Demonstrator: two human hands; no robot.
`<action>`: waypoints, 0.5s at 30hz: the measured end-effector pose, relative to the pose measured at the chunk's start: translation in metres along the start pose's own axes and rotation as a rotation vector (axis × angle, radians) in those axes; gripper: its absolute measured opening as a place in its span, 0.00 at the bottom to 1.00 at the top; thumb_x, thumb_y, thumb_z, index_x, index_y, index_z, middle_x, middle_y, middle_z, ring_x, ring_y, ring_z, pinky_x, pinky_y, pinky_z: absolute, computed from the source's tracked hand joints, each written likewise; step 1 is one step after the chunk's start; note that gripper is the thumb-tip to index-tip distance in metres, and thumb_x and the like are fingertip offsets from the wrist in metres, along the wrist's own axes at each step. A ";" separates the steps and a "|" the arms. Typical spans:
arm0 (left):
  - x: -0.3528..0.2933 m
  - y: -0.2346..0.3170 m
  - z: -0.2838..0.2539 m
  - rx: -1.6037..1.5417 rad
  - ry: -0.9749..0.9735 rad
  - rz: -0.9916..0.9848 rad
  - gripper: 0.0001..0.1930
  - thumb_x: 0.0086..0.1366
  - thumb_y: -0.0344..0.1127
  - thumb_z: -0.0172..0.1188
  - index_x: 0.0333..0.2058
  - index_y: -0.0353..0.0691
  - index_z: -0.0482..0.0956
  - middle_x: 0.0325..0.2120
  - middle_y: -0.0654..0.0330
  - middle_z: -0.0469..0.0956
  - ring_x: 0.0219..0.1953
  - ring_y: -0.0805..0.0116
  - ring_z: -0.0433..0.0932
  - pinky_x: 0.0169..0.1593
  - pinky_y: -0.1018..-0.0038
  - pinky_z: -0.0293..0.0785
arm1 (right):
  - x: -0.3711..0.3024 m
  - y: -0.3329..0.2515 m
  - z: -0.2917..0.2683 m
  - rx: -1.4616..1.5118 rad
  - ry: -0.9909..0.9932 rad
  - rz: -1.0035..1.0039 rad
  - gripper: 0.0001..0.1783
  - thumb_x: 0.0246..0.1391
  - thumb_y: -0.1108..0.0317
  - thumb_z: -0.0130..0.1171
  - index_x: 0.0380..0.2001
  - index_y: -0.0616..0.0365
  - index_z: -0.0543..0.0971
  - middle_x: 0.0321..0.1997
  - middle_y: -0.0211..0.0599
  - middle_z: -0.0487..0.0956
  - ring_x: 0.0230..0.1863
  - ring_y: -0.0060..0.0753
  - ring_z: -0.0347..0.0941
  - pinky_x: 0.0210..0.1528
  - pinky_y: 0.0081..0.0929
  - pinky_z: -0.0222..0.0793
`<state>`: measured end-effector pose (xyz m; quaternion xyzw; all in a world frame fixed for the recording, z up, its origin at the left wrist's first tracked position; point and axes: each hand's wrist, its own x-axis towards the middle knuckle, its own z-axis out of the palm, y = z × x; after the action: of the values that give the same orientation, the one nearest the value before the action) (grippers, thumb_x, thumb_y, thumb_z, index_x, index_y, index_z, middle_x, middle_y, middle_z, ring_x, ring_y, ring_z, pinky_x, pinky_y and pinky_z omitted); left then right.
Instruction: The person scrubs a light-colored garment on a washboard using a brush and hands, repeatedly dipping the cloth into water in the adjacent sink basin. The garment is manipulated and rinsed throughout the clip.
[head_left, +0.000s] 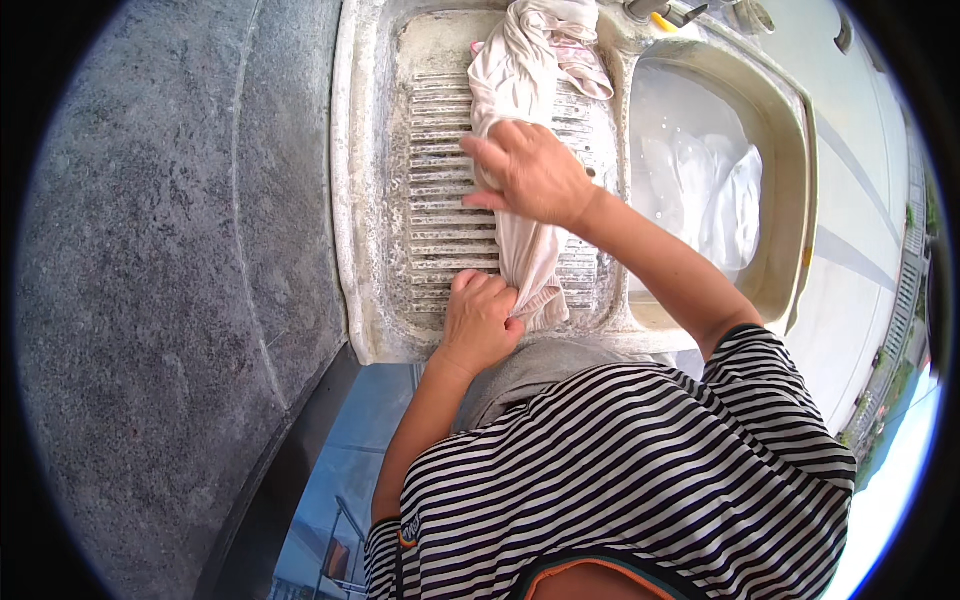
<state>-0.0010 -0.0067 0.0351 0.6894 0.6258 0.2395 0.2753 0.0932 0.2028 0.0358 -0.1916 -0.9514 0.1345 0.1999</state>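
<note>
A wet pale pink garment [515, 85] lies lengthwise down the ridged washboard [435, 190] of a worn stone sink. Its upper part is bunched and twisted, with a pink-patterned piece [585, 70] beside it. My left hand [482, 318] is closed on the garment's near end, close to the sink's front edge. Over the middle of the cloth lies my right hand [535, 172], reaching in from the right. Its thumb and fingers are apart, slightly blurred, with pale cloth showing between them. The palm's underside is hidden.
The basin [785, 200] on the right holds cloudy water with white cloth [715, 195] in it. A tap [680, 14] and a small yellow object [662, 22] are at the back rim. A rough grey wall [150, 200] borders the sink on the left.
</note>
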 end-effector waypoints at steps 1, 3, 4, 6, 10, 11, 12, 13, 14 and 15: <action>-0.002 -0.001 0.000 -0.012 -0.028 0.028 0.05 0.46 0.31 0.61 0.23 0.38 0.77 0.27 0.55 0.76 0.38 0.55 0.75 0.53 0.58 0.66 | -0.033 -0.035 -0.002 0.114 -0.071 -0.065 0.32 0.51 0.39 0.63 0.51 0.50 0.75 0.36 0.37 0.72 0.36 0.39 0.74 0.41 0.37 0.72; -0.001 -0.003 0.002 -0.061 -0.004 0.075 0.04 0.47 0.31 0.61 0.23 0.39 0.78 0.27 0.56 0.76 0.37 0.55 0.75 0.54 0.58 0.66 | -0.072 -0.045 0.016 0.076 -0.068 -0.234 0.31 0.51 0.41 0.64 0.52 0.49 0.75 0.38 0.37 0.72 0.38 0.40 0.74 0.41 0.37 0.72; 0.003 -0.001 -0.003 -0.059 -0.063 0.069 0.04 0.47 0.31 0.61 0.23 0.38 0.78 0.27 0.56 0.76 0.37 0.55 0.75 0.54 0.58 0.66 | -0.051 -0.018 0.020 0.119 0.030 -0.192 0.29 0.54 0.42 0.63 0.51 0.49 0.76 0.37 0.38 0.73 0.37 0.41 0.74 0.40 0.38 0.73; 0.005 0.002 0.002 -0.053 -0.083 0.062 0.05 0.48 0.31 0.61 0.23 0.37 0.78 0.27 0.56 0.75 0.37 0.55 0.75 0.55 0.58 0.66 | 0.004 0.049 0.035 -0.142 0.003 0.035 0.27 0.59 0.40 0.59 0.46 0.52 0.75 0.35 0.44 0.76 0.34 0.44 0.77 0.39 0.40 0.76; 0.006 0.002 0.003 -0.030 -0.080 0.057 0.06 0.49 0.32 0.62 0.25 0.36 0.79 0.28 0.54 0.76 0.38 0.54 0.76 0.56 0.58 0.66 | 0.088 0.123 0.038 -0.274 -0.241 0.355 0.30 0.58 0.44 0.60 0.52 0.56 0.75 0.43 0.52 0.79 0.42 0.54 0.80 0.43 0.46 0.77; 0.003 0.003 0.004 -0.015 -0.079 0.049 0.07 0.49 0.33 0.62 0.26 0.36 0.79 0.28 0.54 0.76 0.39 0.54 0.76 0.57 0.58 0.66 | 0.081 0.112 0.042 -0.254 -0.187 0.364 0.29 0.59 0.42 0.59 0.51 0.54 0.74 0.40 0.49 0.78 0.40 0.48 0.80 0.41 0.41 0.78; 0.000 0.003 0.005 -0.005 -0.064 0.031 0.07 0.50 0.34 0.63 0.26 0.36 0.79 0.28 0.54 0.76 0.39 0.53 0.76 0.57 0.58 0.66 | 0.078 0.093 0.044 -0.235 -0.141 0.357 0.28 0.61 0.39 0.58 0.50 0.52 0.74 0.37 0.46 0.77 0.39 0.43 0.80 0.38 0.37 0.78; 0.000 0.002 0.005 0.001 -0.038 0.020 0.08 0.50 0.34 0.64 0.27 0.36 0.80 0.29 0.54 0.76 0.40 0.53 0.76 0.58 0.58 0.66 | 0.066 0.059 0.031 -0.141 -0.251 0.334 0.28 0.61 0.39 0.58 0.49 0.52 0.74 0.37 0.43 0.76 0.38 0.41 0.79 0.42 0.37 0.78; 0.000 0.004 0.003 -0.024 -0.047 -0.010 0.10 0.51 0.37 0.67 0.28 0.36 0.80 0.29 0.55 0.77 0.42 0.53 0.76 0.58 0.58 0.66 | 0.039 0.025 0.018 -0.102 -0.225 0.140 0.28 0.60 0.40 0.60 0.50 0.52 0.75 0.37 0.40 0.75 0.38 0.40 0.77 0.45 0.37 0.77; 0.001 0.005 0.005 -0.029 -0.004 -0.006 0.11 0.51 0.37 0.67 0.28 0.36 0.80 0.29 0.55 0.77 0.42 0.54 0.76 0.58 0.58 0.66 | 0.007 -0.010 0.007 -0.025 -0.149 0.017 0.30 0.56 0.42 0.63 0.52 0.53 0.75 0.36 0.37 0.73 0.37 0.39 0.76 0.48 0.36 0.76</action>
<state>0.0057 -0.0064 0.0347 0.6840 0.6237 0.2465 0.2870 0.0809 0.1961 0.0352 -0.1915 -0.9636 0.1384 0.1251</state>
